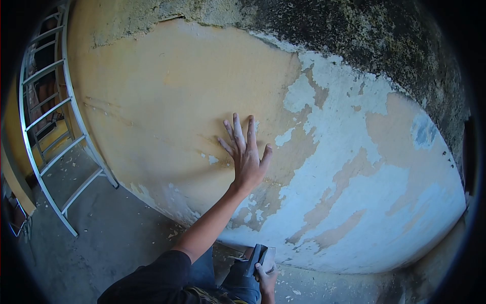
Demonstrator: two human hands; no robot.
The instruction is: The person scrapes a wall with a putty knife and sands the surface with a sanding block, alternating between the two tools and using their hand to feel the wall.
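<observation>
The left hand [247,162] lies flat against the wall [167,101], palm to the surface. Its fingers are spread wide and point upward, the thumb is set out to the right, and it holds nothing. It rests at the border between the intact yellow paint [152,76] on the left and the white patches [354,167] on the right where the paint has come away. The right hand [267,279] is low in the view, close to the body. Its fingers are wrapped around the lower end of a scraper [260,257], whose flat grey blade points up toward the foot of the wall without touching it. The scraper appears light and stiff, manageable in one hand. The handle is the correct place to hold it, as the blade edge is probably thin and may be sharp. The wall is rigid, but its coating looks brittle. Edges around the bare patches look loose and likely to flake under pressure. The top of the wall is dark and stained. A metal ladder [50,126] leans at the far left, well apart from both hands. Small pale chips lie on the grey floor [111,238] near the base of the wall.
</observation>
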